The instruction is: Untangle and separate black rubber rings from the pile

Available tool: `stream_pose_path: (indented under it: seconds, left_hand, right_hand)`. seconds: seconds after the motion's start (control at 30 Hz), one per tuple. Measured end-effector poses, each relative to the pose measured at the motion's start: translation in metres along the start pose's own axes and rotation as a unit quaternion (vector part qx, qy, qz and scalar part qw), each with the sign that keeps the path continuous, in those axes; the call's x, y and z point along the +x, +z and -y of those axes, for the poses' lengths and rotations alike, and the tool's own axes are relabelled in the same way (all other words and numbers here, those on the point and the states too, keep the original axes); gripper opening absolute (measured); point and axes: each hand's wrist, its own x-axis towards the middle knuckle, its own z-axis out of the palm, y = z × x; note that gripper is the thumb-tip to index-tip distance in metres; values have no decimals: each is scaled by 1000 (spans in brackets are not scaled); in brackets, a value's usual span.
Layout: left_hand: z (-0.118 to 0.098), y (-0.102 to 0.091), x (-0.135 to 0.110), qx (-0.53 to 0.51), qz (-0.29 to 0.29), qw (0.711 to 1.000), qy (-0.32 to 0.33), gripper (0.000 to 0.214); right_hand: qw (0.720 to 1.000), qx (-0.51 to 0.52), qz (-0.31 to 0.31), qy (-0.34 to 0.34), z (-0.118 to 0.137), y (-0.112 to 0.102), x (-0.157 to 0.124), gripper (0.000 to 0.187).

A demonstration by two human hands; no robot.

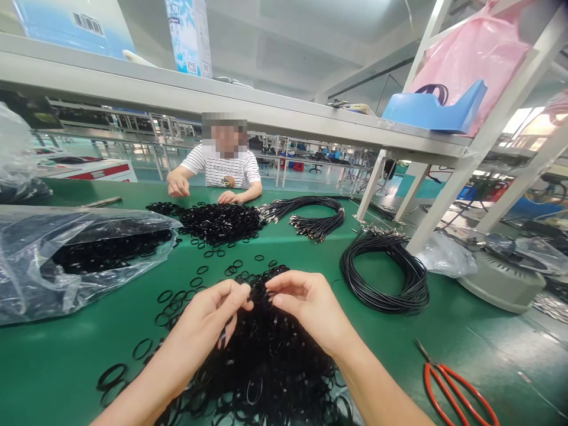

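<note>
A large pile of thin black rings (275, 361) lies in front of me, and both my hands are over it. My left hand (213, 313) pinches a small black ring between thumb and forefinger, with another dark ring by its lower fingers. Close beside it, my right hand (310, 302) has thumb and forefinger curled together on a black ring; the fingertips partly hide it. Loose rings (173, 305) are scattered to the left of the pile.
Green table (381, 367) with red-handled scissors (448, 384), coiled black cables (384, 272) and a cable bundle (319, 219). Left lies a clear plastic bag (89, 254) of black pieces. Across, a person in a striped shirt (226, 168) sits by another ring heap (222, 222). A shelf (266, 109) crosses above.
</note>
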Motion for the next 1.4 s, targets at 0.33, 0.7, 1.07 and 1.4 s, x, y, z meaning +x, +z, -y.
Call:
stream_pose_path:
  seconds: [0.33, 0.7, 1.07, 1.4]
  left_hand:
    - [-9, 0, -2, 29, 25, 998, -53, 41]
    - [-2, 4, -3, -11, 28, 999, -43, 36]
    - [5, 2, 3, -83, 38, 994, -57, 37]
    - [11, 0, 8, -80, 27, 994, -68, 42]
  right_hand:
    - [1000, -4, -17, -4, -2, 1, -1, 20]
    - [997, -75, -1, 15, 3, 11, -5, 16]
    - [968, -233, -44, -77, 1, -2, -1, 13]
    - [941, -318, -104, -47, 2, -16, 5, 19]
